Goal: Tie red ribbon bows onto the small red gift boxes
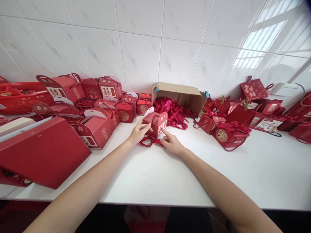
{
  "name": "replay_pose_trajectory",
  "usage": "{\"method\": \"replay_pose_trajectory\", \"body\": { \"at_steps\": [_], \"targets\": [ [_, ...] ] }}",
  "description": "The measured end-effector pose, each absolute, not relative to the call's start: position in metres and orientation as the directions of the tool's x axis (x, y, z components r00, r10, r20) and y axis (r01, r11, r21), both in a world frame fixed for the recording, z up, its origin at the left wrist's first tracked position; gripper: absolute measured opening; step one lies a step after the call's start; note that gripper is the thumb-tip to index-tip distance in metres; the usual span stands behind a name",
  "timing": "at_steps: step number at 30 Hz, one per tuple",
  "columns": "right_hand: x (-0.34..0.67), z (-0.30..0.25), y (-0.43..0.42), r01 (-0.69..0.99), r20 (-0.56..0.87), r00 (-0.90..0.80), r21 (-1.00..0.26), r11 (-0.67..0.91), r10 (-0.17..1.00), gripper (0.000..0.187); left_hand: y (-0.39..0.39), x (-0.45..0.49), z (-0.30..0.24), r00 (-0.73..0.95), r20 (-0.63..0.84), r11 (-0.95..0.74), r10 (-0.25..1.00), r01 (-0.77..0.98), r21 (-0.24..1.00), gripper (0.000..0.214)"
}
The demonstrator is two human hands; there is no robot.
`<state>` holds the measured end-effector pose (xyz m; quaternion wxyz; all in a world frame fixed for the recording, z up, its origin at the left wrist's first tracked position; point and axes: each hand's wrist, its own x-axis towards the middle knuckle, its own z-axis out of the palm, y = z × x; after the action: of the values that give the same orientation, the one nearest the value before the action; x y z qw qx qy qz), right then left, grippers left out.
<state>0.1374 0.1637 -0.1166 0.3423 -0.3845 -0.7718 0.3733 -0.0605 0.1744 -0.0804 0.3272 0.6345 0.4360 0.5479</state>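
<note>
A small red gift box point(153, 132) with rounded flaps and white-and-gold lettering stands on the white table in front of me. My left hand point(139, 132) is closed on its left side, thumb on the near face and fingertips at the top edge. A red ribbon point(146, 142) lies looped at the foot of the box and runs to my right hand point(173, 143). That hand's curled fingers meet the ribbon, while its index finger points at the box's right face, near or touching it. The inner fingers of the right hand are partly hidden.
Behind the box, a cardboard carton point(179, 88) lies on its side, spilling a heap of red ribbons point(167, 108). Many red boxes point(97, 127) crowd the left, beside a red plastic basket point(26, 94). Ribboned boxes point(230, 136) stand right, near a power strip point(284, 89).
</note>
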Motion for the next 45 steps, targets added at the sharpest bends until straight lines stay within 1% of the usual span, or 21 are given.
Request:
{"method": "replay_pose_trajectory", "body": {
  "at_steps": [3, 7, 11, 17, 20, 23, 27, 30, 34, 36, 38, 40, 43, 45],
  "targets": [
    [0.137, -0.119, 0.165, 0.34, 0.236, -0.466, -0.842, 0.419, 0.853, 0.071, 0.176, -0.061, -0.081, -0.013, 0.409, -0.401, 0.912, 0.169, 0.9, 0.045],
    [0.137, -0.122, 0.167, 0.33, 0.23, -0.468, -0.851, 0.41, 0.853, 0.072, 0.178, -0.062, -0.084, -0.085, 0.403, -0.388, 0.911, 0.149, 0.91, 0.041],
    [0.137, -0.123, 0.167, 0.328, 0.237, -0.473, -0.847, 0.419, 0.848, 0.074, 0.177, -0.064, -0.086, -0.121, 0.404, -0.378, 0.907, 0.194, 0.905, 0.043],
    [0.137, -0.121, 0.166, 0.321, 0.239, -0.465, -0.852, 0.414, 0.853, 0.075, 0.181, -0.065, -0.091, -0.047, 0.427, -0.406, 0.903, 0.236, 0.883, 0.033],
    [0.137, -0.122, 0.167, 0.308, 0.233, -0.47, -0.861, 0.405, 0.852, 0.076, 0.185, -0.067, -0.096, -0.013, 0.446, -0.423, 0.895, 0.291, 0.858, 0.029],
    [0.137, -0.123, 0.167, 0.29, 0.224, -0.466, -0.875, 0.387, 0.856, 0.077, 0.186, -0.071, -0.099, 0.014, 0.474, -0.442, 0.881, 0.382, 0.811, 0.033],
    [0.137, -0.121, 0.166, 0.227, 0.197, -0.465, -0.916, 0.332, 0.863, 0.078, 0.185, -0.077, -0.099, 0.057, 0.508, -0.461, 0.86, 0.513, 0.724, 0.047],
    [0.139, -0.113, 0.165, 0.129, 0.204, -0.452, -0.948, 0.291, 0.868, 0.07, 0.185, -0.081, -0.096, 0.038, 0.548, -0.465, 0.835, 0.582, 0.668, 0.048],
    [0.14, -0.099, 0.163, -0.048, 0.256, -0.404, -0.965, 0.26, 0.878, 0.051, 0.184, -0.081, -0.091, -0.092, 0.616, -0.423, 0.782, 0.648, 0.633, 0.033],
    [0.14, -0.094, 0.162, -0.124, 0.262, -0.385, -0.965, 0.232, 0.885, 0.04, 0.182, -0.08, -0.087, -0.115, 0.671, -0.438, 0.733, 0.674, 0.594, 0.029],
    [0.139, -0.091, 0.161, -0.164, 0.269, -0.345, -0.961, 0.224, 0.899, 0.03, 0.179, -0.077, -0.085, -0.048, 0.729, -0.497, 0.683, 0.701, 0.511, 0.034],
    [0.139, -0.089, 0.161, -0.185, 0.297, -0.267, -0.949, 0.254, 0.917, 0.024, 0.177, -0.075, -0.085, 0.084, 0.746, -0.557, 0.66, 0.721, 0.411, 0.046],
    [0.14, -0.087, 0.162, -0.247, 0.304, -0.172, -0.934, 0.258, 0.937, 0.02, 0.176, -0.072, -0.089, 0.246, 0.677, -0.577, 0.693, 0.752, 0.317, 0.057],
    [0.141, -0.085, 0.163, -0.295, 0.278, -0.15, -0.928, 0.225, 0.949, 0.02, 0.175, -0.071, -0.091, 0.28, 0.635, -0.557, 0.72, 0.78, 0.287, 0.054]
  ]
}}
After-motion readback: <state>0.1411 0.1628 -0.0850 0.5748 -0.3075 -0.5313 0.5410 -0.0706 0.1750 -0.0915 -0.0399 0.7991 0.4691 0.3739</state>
